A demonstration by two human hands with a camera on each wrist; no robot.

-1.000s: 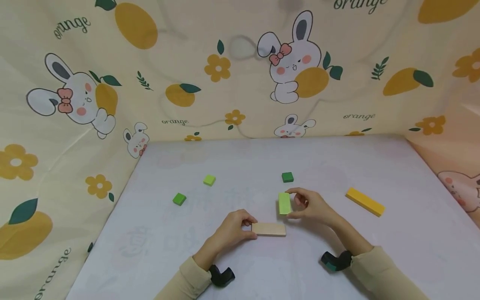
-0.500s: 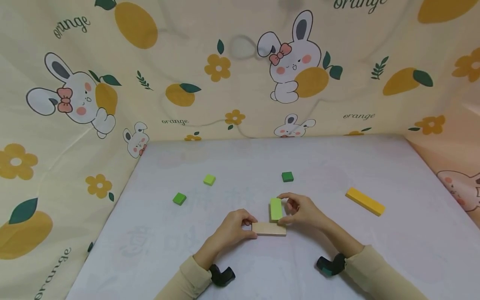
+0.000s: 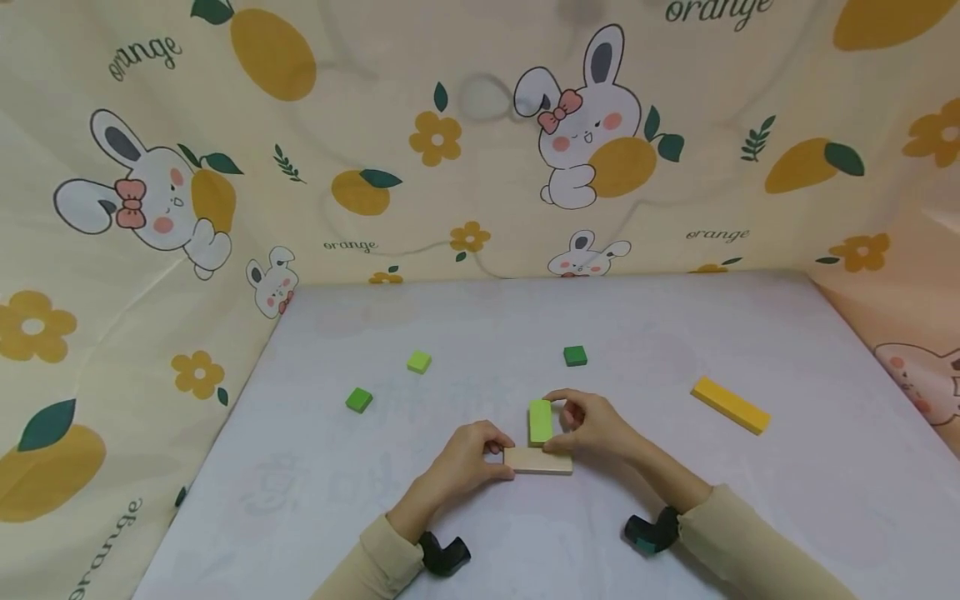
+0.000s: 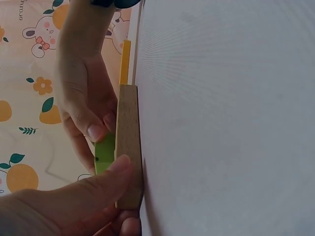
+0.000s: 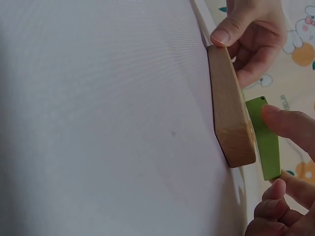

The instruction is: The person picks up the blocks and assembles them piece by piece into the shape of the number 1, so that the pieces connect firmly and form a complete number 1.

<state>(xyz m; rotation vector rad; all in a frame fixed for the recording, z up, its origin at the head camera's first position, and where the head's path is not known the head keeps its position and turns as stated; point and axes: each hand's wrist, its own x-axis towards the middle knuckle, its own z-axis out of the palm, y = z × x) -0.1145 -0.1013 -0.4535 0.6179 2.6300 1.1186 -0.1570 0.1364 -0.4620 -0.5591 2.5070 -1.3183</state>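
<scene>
In the head view, a plain wooden block (image 3: 534,461) lies flat at the middle front of the table. My left hand (image 3: 467,457) pinches its left end between thumb and fingers. A light green block (image 3: 540,422) is held by my right hand (image 3: 596,427), thumb and fingertips at its two ends. It stands at the far long side of the wooden block and overlaps that edge in this view. From the right wrist, the green block (image 5: 266,140) appears raised beside the upper face of the wooden block (image 5: 230,108). The left wrist view shows the green block (image 4: 104,151) partly hidden.
A dark green piece (image 3: 575,356) lies behind the hands. Two smaller green pieces, one lime (image 3: 419,362) and one mid-green (image 3: 359,400), sit to the left. A long yellow block (image 3: 731,405) lies on the right. A printed cloth (image 3: 495,192) rises behind the table.
My right hand has moved left and slightly nearer with the light green block, from right of the wooden block to its far edge. The left hand and wooden block have stayed put.
</scene>
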